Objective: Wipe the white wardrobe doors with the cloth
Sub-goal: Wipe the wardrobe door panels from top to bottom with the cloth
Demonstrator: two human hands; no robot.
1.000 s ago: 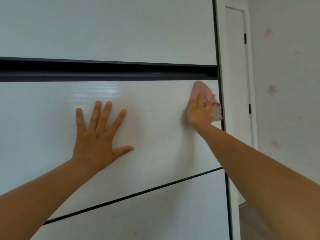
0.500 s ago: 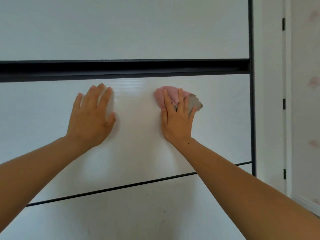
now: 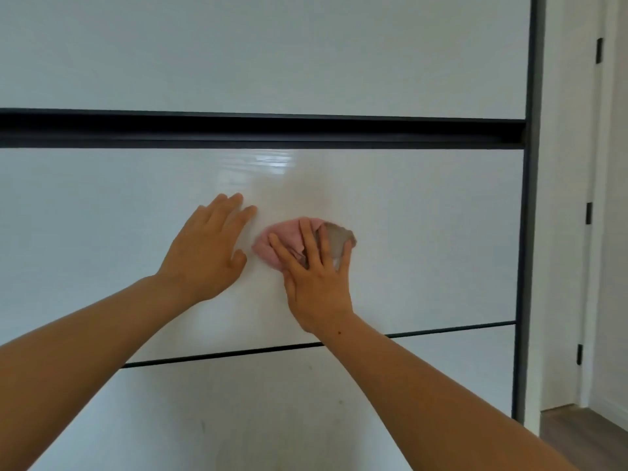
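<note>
The white wardrobe door (image 3: 424,232) fills the view, with a glossy middle panel between a black horizontal channel above and a thin black line below. My right hand (image 3: 316,277) presses a bunched pink and grey cloth (image 3: 285,239) flat against the middle panel, fingers spread over it. Just to the left, my left hand (image 3: 207,253) lies flat on the same panel with straight fingers close together, its fingertips near the cloth.
A black channel (image 3: 258,130) runs across the wardrobe above the hands. The dark vertical frame edge (image 3: 528,232) bounds the door on the right. Beyond it stand a white room door (image 3: 571,198) with black hinges and a strip of wooden floor (image 3: 584,433).
My right hand has slid the cloth from the panel's upper right corner leftward and down toward the middle. My left hand's fingers have closed together, and it now lies next to the cloth.
</note>
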